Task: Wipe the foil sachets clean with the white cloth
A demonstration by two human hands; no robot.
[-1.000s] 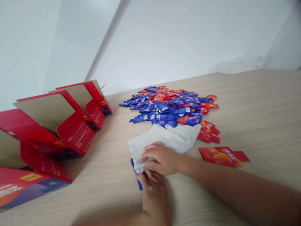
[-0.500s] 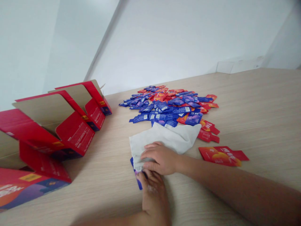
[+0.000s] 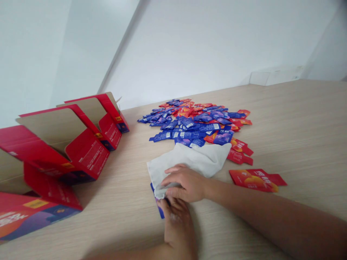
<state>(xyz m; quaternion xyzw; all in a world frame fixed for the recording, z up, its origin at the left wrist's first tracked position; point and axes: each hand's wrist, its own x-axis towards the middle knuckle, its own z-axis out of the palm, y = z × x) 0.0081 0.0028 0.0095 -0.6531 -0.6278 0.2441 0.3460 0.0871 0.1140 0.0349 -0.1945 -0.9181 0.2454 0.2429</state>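
Observation:
A pale cloth (image 3: 189, 157) lies crumpled in front of the pile, partly over a blue packet (image 3: 159, 209) flat on the table. My right hand (image 3: 187, 183) rests on the cloth, fingers bent and pressing it down over the packet. Just below it, my left hand (image 3: 177, 215) has its curled fingers on the packet's right side, at the cloth's lower edge; its fingertips are partly hidden. To the right of the cloth, a red packet with orange fruit print (image 3: 255, 179) lies by itself near my right forearm.
Behind the cloth spreads a heap of blue and red packets (image 3: 189, 124). Several open red cardboard boxes (image 3: 89, 159) stand in a row on the left, flaps up. A white wall (image 3: 203, 47) closes off the table's far side, with a white fixture (image 3: 273, 76) at back right.
The cloth's left edge has shifted slightly left and towards me under my right hand. My left hand stays almost in place on the blue packet.

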